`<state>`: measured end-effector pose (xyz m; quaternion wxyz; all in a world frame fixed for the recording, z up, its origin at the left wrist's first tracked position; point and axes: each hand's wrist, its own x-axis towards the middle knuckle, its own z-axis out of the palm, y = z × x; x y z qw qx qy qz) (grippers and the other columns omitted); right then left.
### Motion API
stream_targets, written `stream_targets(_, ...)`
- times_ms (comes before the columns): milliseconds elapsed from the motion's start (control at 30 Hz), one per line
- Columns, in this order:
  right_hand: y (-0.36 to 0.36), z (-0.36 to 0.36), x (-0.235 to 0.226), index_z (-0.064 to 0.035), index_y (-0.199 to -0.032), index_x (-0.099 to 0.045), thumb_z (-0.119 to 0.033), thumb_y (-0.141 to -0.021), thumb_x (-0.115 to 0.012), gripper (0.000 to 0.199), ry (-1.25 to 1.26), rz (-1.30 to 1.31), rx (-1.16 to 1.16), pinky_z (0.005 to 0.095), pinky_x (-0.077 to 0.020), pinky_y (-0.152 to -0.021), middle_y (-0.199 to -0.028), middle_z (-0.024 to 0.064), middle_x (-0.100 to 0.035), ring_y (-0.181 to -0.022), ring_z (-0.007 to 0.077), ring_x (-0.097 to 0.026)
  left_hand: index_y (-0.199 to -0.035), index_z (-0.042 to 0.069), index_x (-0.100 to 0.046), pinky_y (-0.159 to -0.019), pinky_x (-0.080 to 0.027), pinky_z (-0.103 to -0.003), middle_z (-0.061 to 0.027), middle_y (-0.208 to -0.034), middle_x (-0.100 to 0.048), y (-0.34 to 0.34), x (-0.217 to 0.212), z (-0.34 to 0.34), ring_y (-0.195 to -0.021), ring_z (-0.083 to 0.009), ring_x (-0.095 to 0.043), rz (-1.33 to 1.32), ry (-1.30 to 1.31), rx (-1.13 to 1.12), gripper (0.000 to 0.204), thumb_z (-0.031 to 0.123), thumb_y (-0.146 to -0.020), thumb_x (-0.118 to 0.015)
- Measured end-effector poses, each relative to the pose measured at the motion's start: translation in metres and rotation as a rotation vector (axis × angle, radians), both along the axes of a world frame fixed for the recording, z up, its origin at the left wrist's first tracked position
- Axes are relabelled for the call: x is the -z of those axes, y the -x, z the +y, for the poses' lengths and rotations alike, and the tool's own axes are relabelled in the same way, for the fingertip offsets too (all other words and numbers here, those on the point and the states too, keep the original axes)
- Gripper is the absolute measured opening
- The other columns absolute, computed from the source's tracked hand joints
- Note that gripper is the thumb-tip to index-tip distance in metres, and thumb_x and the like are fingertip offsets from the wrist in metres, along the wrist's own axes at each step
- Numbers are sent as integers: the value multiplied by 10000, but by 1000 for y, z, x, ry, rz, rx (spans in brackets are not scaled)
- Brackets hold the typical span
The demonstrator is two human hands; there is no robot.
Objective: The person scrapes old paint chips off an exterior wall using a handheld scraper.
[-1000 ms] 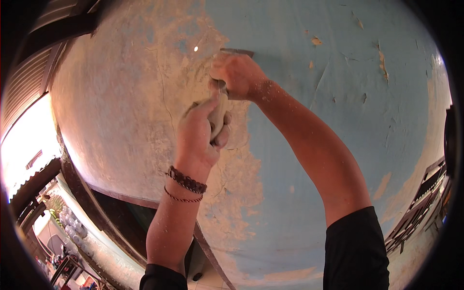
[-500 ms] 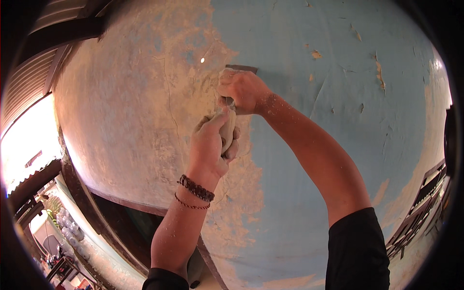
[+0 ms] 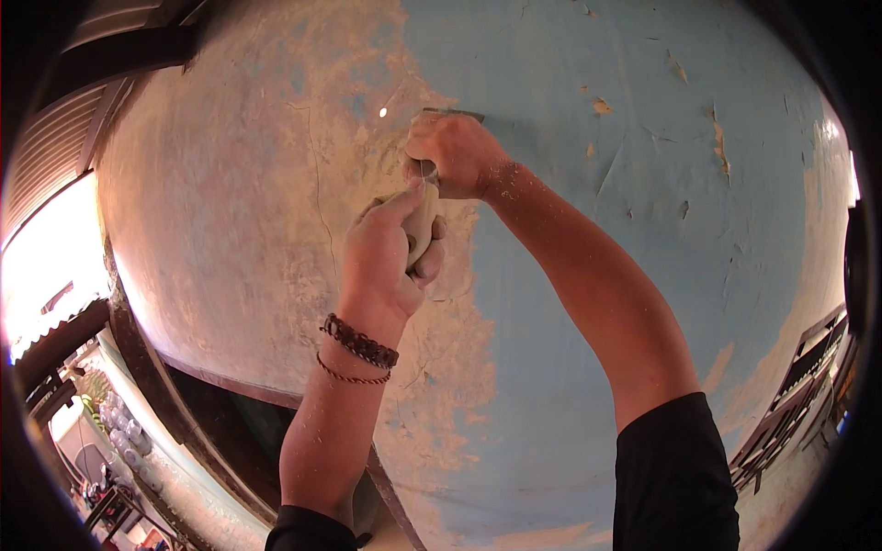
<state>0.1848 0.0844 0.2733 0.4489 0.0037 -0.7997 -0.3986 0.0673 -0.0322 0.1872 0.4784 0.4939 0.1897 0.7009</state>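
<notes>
Both my hands hold one scraper, raised against a wall with peeling blue paint (image 3: 570,303). My left hand (image 3: 390,234) is wrapped round the pale scraper handle (image 3: 422,223), thumb pointing up along it. Above it, my right hand (image 3: 457,151) grips the head of the scraper (image 3: 467,115). The dark blade edge shows just past its knuckles, at the wall; the rest of the blade is mostly hidden by the fingers. Pale dust lies on both hands and forearms. Around the blade, the blue paint meets a patch of bare, cracked plaster (image 3: 257,202).
A dark door frame (image 3: 197,432) stands at the lower left. Beyond it are plastic bottles (image 3: 124,427) and a small dark table (image 3: 119,510). A roof beam (image 3: 119,64) crosses the upper left. Dark slatted woodwork (image 3: 795,386) is at the right.
Both hands and the scraper have shifted slightly up and to the left along the wall. The grip of each hand looks the same.
</notes>
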Motion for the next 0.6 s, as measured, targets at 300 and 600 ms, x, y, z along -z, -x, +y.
stream_targets(300, 0, 1, 10, -69, -605, -510, -160, -630, -664, 180, 13, -41, -33, 398, -444, -585, -664, 73, -526, -699, 276, -549, -926, 72, -426, -326, -267, -260, -120, -707, -544, -3, 7, -4, -387, -153, -434, -22, -11, 22, 188, 220, -947, -540)
stream_targets(600, 0, 7, 24, -58, -615, -515, -177, -622, -669, 195, 10, -37, -80, 394, -434, -577, -664, 70, -530, -691, 285, -539, -952, 66, -438, -339, -293, -230, -126, -720, -546, -1, 17, -3, -410, -141, -441, 15, 12, -15, 178, 190, -923, -562)
